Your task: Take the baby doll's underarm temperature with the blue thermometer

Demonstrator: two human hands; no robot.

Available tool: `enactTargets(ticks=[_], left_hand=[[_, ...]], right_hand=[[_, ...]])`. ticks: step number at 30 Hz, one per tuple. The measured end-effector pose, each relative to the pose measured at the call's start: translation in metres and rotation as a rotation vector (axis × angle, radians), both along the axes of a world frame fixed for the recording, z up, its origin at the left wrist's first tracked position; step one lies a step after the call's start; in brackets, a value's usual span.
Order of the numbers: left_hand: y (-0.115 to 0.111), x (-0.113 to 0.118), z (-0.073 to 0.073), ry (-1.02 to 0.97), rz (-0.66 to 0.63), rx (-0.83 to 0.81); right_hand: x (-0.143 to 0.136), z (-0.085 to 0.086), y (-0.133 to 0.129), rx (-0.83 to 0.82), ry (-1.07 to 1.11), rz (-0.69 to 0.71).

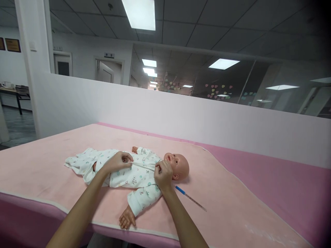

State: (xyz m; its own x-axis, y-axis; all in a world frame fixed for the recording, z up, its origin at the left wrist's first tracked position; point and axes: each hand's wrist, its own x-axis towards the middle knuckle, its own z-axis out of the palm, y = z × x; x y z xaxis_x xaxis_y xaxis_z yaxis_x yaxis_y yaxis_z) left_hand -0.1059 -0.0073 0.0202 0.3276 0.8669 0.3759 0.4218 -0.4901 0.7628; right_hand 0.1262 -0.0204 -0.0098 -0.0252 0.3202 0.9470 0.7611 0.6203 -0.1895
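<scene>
The doll (pixel 181 166) lies on its back on the peach cover (pixel 232 210) of the bench, its long axis running sideways across me, roughly along the bench's near edge. Its head points to my right and its leg end to my left, with the face turned upward. The doll's nearer arm slants down toward me, palm down by the near edge; its farther arm reaches away from me.

It wears a white printed garment (pixel 126 179), whose legs spread loosely at the doll's foot end. My left hand (pixel 119 162) is over the doll's belly, wrist bent, thumb and forefinger pinching the garment's front edge. My right hand (pixel 163 174) is at the doll's neck and chin, fingers curled in and closed on the same front. A strip of that cloth runs taut between my hands, which are apart. Both my forearms come in from the doll's near side, slanting inward toward its chest.

A blue-ended stick (pixel 190 197) lies near the doll's head, on my side, blue end toward the head. Beyond the doll stands a white half-wall (pixel 181 113).
</scene>
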Motion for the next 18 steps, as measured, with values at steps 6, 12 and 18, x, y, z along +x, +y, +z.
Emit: enactTargets(ticks=[6, 12, 18], left_hand=[[0.001, 0.001, 0.016, -0.145, -0.154, -0.167], [0.027, 0.037, 0.046, -0.193, -0.049, -0.037], [0.032, 0.083, 0.016, 0.066, -0.178, 0.071]], right_hand=[[0.001, 0.002, -0.003, -0.002, -0.075, 0.003], [0.008, 0.006, -0.025, -0.172, -0.342, -0.047], [0.041, 0.017, -0.066, -0.464, -0.056, -0.214]])
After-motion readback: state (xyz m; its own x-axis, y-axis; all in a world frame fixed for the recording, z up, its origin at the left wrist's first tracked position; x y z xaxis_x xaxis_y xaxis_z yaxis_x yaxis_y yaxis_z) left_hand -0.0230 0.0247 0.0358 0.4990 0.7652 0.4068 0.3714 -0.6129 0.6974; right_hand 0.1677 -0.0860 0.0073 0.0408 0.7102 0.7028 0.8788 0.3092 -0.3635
